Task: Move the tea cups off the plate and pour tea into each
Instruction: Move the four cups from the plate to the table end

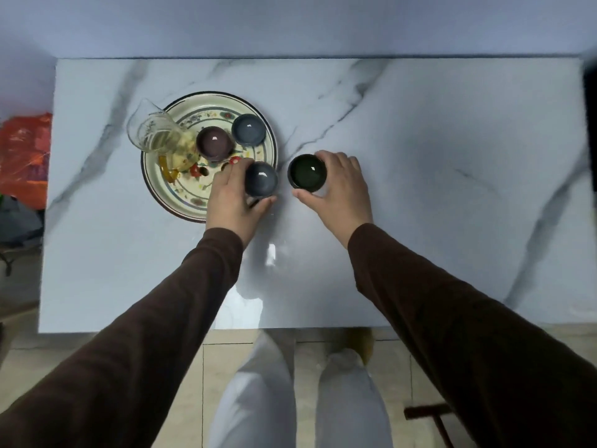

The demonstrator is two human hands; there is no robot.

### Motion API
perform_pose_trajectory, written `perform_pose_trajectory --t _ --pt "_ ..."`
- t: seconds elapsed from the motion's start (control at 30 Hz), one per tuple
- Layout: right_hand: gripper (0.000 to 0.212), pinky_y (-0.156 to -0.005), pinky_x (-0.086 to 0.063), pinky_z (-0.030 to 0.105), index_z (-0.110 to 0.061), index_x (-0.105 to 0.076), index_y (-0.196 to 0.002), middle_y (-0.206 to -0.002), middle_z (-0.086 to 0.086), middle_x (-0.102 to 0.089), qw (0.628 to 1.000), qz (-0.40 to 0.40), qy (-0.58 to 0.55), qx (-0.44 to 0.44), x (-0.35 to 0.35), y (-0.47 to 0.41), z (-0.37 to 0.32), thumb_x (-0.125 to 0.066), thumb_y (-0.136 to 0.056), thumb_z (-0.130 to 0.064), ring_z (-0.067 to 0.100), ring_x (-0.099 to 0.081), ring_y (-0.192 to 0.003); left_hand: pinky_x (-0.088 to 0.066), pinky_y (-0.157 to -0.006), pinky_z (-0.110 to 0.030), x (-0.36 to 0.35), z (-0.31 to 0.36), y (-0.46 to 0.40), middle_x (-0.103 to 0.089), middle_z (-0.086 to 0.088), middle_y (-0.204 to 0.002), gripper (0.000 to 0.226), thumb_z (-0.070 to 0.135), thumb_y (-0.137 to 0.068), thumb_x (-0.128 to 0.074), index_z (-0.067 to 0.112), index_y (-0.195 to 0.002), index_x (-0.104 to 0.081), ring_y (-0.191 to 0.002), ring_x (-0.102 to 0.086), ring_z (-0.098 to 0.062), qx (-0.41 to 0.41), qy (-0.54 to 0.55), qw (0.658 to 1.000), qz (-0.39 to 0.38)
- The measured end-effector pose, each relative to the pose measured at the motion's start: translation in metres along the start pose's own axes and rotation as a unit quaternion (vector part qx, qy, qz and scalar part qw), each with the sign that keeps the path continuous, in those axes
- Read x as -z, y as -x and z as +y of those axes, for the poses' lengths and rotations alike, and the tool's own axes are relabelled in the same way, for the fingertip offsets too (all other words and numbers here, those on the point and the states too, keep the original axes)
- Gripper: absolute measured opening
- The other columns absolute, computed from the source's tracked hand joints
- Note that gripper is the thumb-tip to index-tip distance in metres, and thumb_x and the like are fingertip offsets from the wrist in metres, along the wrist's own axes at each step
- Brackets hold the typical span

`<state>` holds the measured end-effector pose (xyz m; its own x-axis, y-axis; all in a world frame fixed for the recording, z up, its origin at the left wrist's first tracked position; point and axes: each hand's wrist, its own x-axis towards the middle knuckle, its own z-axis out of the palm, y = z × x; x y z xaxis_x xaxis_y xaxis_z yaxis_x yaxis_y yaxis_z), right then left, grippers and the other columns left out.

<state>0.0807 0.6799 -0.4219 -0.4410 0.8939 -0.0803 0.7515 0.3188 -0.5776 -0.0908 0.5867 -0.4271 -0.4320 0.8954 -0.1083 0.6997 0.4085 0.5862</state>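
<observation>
The left hand (231,202) has its fingers (237,168) curled closely round a grey-blue cup (261,178), thumb on the near side, at the lower right rim of the plate (181,202). Whether this cup rests on the rim or is just lifted cannot be told. The right hand (339,189) has its fingers (336,160) wrapped round a dark green cup (307,172), thumb below it; that cup is off the plate, over the bare bench (420,189) just right of the rim, and contact with the surface is not clear.

Further out, centre left of the frame, two cups are left on the plate: a purple-brown cup (214,142) near its middle and a lighter blue cup (248,128) above and to the right. A glass pitcher (155,132) holding pale tea stands at the plate's upper left edge, partly overhanging it.

Both held cups sit close together, so they may knock if set down side by side without spreading them. The grey-blue cup could catch the raised rim and tip as it crosses. The bench looks glossy, so a cup released with sideways motion may slide. Reaching for the inner cups brings a sleeve (206,263) near the pitcher, which appears poorly seated and could spill.
</observation>
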Motion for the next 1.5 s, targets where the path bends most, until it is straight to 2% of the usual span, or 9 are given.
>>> perform_pose_trajectory --t 0.1,0.3,0.53,0.67,0.87,1.17,1.3,1.5 --pt "0.061 -0.087 -0.042 0.028 -0.019 -0.055 -0.121 -0.112 0.000 -0.059 1.000 0.012 -0.005 -0.017 0.030 0.023 0.033 -0.074 -0.073 -0.050 0.020 -0.047 -0.106 -0.034 -0.101 -0.028 -0.021 0.035 0.014 -0.055 -0.009 -0.129 0.067 0.036 -0.076 -0.074 0.014 -0.134 -0.048 -0.120 -0.047 -0.027 -0.013 -0.002 1.000 -0.010" --pt "0.056 -0.078 -0.035 0.023 -0.020 -0.055 -0.115 -0.108 -0.002 -0.059 0.999 0.025 0.006 -0.030 0.092 0.077 0.109 -0.074 -0.072 -0.050 0.019 -0.047 -0.104 -0.029 -0.094 -0.018 -0.076 0.108 0.059 -0.056 -0.005 -0.127 0.066 0.037 -0.076 -0.074 0.016 -0.132 -0.048 -0.117 -0.048 -0.024 -0.036 0.005 0.999 -0.030" --pt "0.060 -0.084 -0.040 0.028 -0.019 -0.055 -0.119 -0.113 0.000 -0.060 0.996 0.040 0.015 -0.074 0.138 0.097 0.185 -0.075 -0.072 -0.050 0.021 -0.048 -0.109 -0.031 -0.092 -0.020 -0.132 0.169 0.072 -0.056 -0.003 -0.124 0.062 0.034 -0.076 -0.074 0.019 -0.130 -0.048 -0.114 -0.048 -0.021 -0.043 0.023 0.996 -0.072" --pt "0.064 -0.090 -0.043 0.030 -0.019 -0.055 -0.122 -0.120 -0.001 -0.058 0.993 0.055 0.000 -0.105 0.157 0.090 0.223 -0.076 -0.071 -0.051 0.020 -0.047 -0.114 -0.032 -0.092 -0.021 -0.159 0.196 0.056 -0.055 -0.001 -0.124 0.061 0.034 -0.076 -0.073 0.021 -0.130 -0.048 -0.115 -0.047 -0.021 -0.057 0.024 0.994 -0.095" --pt "0.063 -0.087 -0.041 0.028 -0.019 -0.056 -0.119 -0.116 0.000 -0.059 0.991 0.062 -0.001 -0.122 0.185 0.067 0.283 -0.076 -0.070 -0.052 0.020 -0.047 -0.111 -0.032 -0.091 -0.021 -0.196 0.244 0.030 -0.054 -0.001 -0.126 0.061 0.033 -0.076 -0.073 0.020 -0.130 -0.048 -0.116 -0.047 -0.022 -0.066 0.014 0.993 -0.098" --pt "0.064 -0.091 -0.042 0.034 -0.016 -0.056 -0.119 -0.117 0.004 -0.059 0.996 0.026 -0.004 -0.080 0.227 0.025 0.376 -0.077 -0.069 -0.050 0.024 -0.048 -0.112 -0.031 -0.092 -0.021 -0.267 0.310 0.001 -0.054 -0.002 -0.127 0.061 0.027 -0.075 -0.073 0.018 -0.130 -0.048 -0.117 -0.047 -0.023 -0.025 0.007 0.997 -0.077" --pt "0.062 -0.093 -0.038 0.033 -0.015 -0.057 -0.119 -0.116 0.006 -0.059 0.997 0.021 0.019 -0.065 0.233 0.001 0.404 -0.077 -0.070 -0.047 0.026 -0.048 -0.112 -0.031 -0.088 -0.023 -0.291 0.326 -0.021 -0.056 -0.002 -0.124 0.060 0.026 -0.075 -0.073 0.018 -0.129 -0.048 -0.113 -0.048 -0.025 -0.042 -0.011 0.995 -0.088" --pt "0.062 -0.094 -0.040 0.033 -0.018 -0.055 -0.121 -0.119 0.003 -0.057 0.998 -0.011 0.017 -0.067 0.220 -0.026 0.427 -0.077 -0.071 -0.047 0.024 -0.046 -0.116 -0.035 -0.090 -0.029 -0.317 0.331 -0.053 -0.057 -0.005 -0.125 0.061 0.026 -0.075 -0.073 0.019 -0.131 -0.049 -0.115 -0.046 -0.028 -0.053 -0.056 0.990 -0.114"
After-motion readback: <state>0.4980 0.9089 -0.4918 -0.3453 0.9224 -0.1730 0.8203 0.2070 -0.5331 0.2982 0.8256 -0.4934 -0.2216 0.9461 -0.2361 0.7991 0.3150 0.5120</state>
